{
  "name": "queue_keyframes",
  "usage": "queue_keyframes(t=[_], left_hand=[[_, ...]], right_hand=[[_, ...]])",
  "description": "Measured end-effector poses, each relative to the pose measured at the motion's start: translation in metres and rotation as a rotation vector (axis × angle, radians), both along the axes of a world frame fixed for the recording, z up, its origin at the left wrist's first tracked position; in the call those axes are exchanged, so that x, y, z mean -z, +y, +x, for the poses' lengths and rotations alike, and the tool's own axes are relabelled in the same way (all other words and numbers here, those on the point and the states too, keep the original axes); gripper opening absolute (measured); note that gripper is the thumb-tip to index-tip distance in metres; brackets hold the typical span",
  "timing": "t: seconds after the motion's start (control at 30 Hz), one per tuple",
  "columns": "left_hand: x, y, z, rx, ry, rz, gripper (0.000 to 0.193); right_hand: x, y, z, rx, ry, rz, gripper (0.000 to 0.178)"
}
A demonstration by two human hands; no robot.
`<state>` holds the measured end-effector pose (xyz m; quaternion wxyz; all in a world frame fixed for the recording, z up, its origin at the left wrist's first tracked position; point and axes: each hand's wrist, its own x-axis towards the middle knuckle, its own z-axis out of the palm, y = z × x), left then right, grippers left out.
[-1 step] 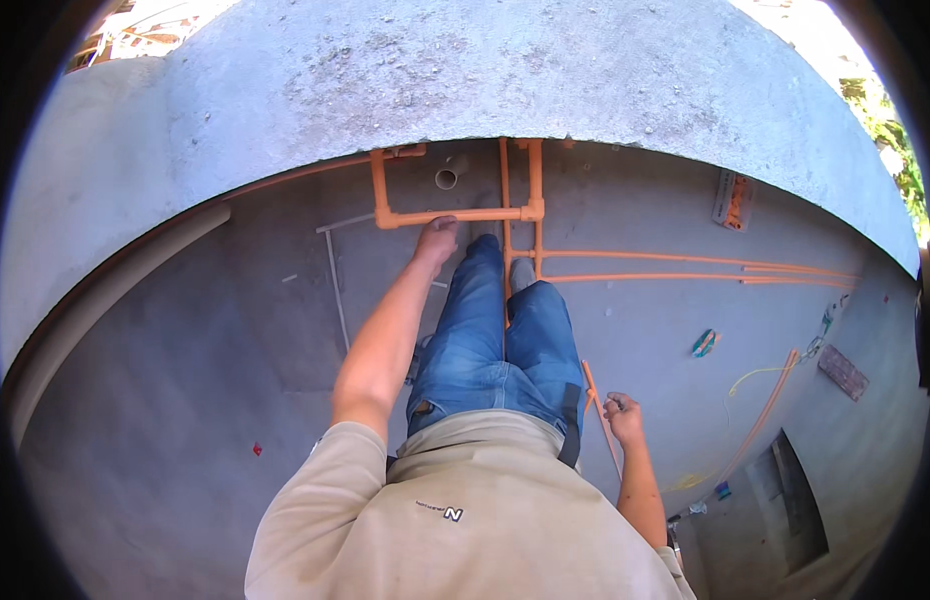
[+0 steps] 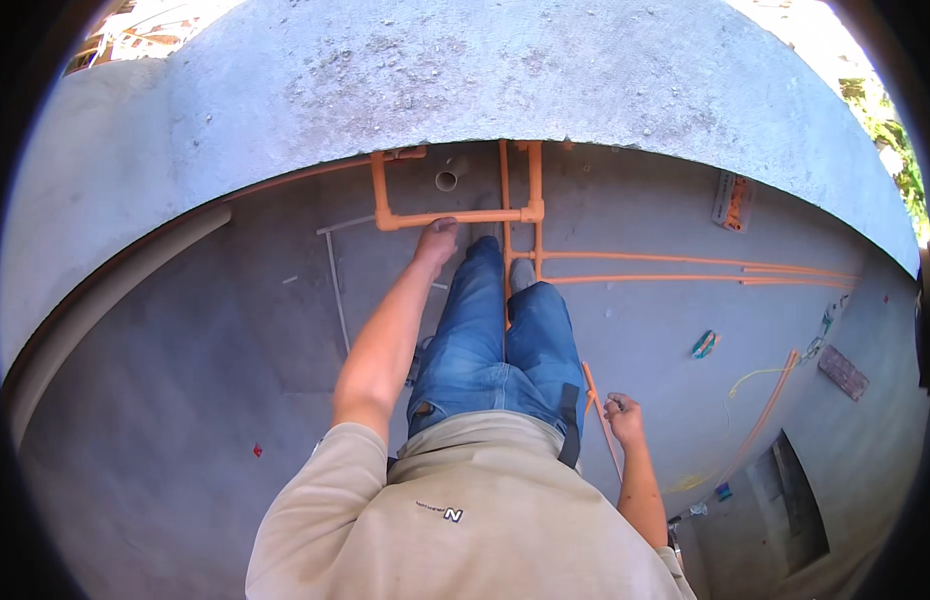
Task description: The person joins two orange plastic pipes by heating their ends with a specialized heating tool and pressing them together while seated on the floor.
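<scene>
At one orange pipe (image 2: 485, 215), one left hand (image 2: 438, 241)

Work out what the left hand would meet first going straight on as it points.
Most likely the crosswise orange pipe, whose near edge shows right at the front of the left hand; depth and any contact are unclear from this view.

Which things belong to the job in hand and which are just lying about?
Likely in the job: orange crossbar pipe, at the left hand; orange elbow fitting; orange tee fitting; box of orange pieces.

Seemingly lying about: red scrap; yellow cord; mottled rectangular board.
</scene>
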<state>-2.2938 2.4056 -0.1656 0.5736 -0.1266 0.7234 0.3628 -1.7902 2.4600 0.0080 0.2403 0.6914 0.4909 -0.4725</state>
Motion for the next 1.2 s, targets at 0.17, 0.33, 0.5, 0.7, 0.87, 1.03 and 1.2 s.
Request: queue_keyframes(t=[0.17,0.33,0.5,0.7,0.87,1.03,1.2], left_hand=[[0.008,0.000,0.005,-0.044,0.017,0.017,0.035],[0.024,-0.008,0.006,0.062,0.041,-0.006,0.036],[0.022,0.002,0.000,0.708,0.414,-0.083,0.033],[-0.013,0.037,0.000,1.021,0.316,-0.047,0.032],[-0.025,0.060,0.011,1.179,0.361,-0.054,0.036],[-0.022,0.066,0.019,1.172,0.341,-0.113,0.042],[-0.023,0.066,0.021,1.340,0.418,-0.090,0.045]], right_hand=[[0.002,0.005,0.000,-0.043,-0.026,0.020,0.031],[0.004,-0.012,0.009,0.081,0.007,-0.025,0.030],[0.015,-0.033,0.018,0.178,0.026,-0.026,0.028],[0.023,-0.052,0.020,0.189,0.015,0.014,0.030],[0.021,-0.075,0.013,0.305,0.016,0.020,0.028],[0.019,-0.094,0.009,0.291,0.053,0.025,0.028],[0.015,-0.111,0.002,0.360,0.030,0.029,0.028]])
